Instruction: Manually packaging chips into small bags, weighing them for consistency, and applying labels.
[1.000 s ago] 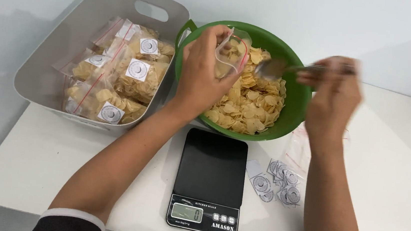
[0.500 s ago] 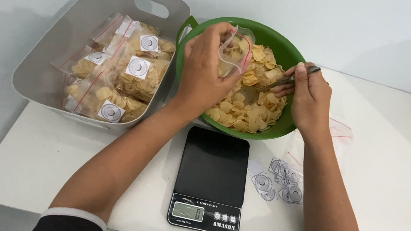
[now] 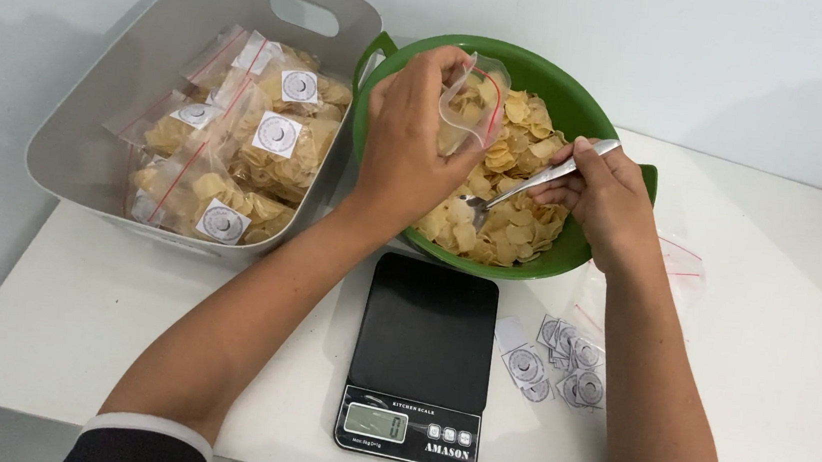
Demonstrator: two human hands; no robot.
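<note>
The white table carries a grey tub far left, a green bowl beside it, a black scale near, and round stickers to its right.

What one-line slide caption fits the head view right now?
Left hand holds a clear bag over a green bowl of chips while right hand digs in with a spoon.

Glossy green plastic bowl, polished metal spoon, clear thin plastic bag, matt grey plastic tub, smooth black glossy scale, matt white table, paper stickers.
</note>
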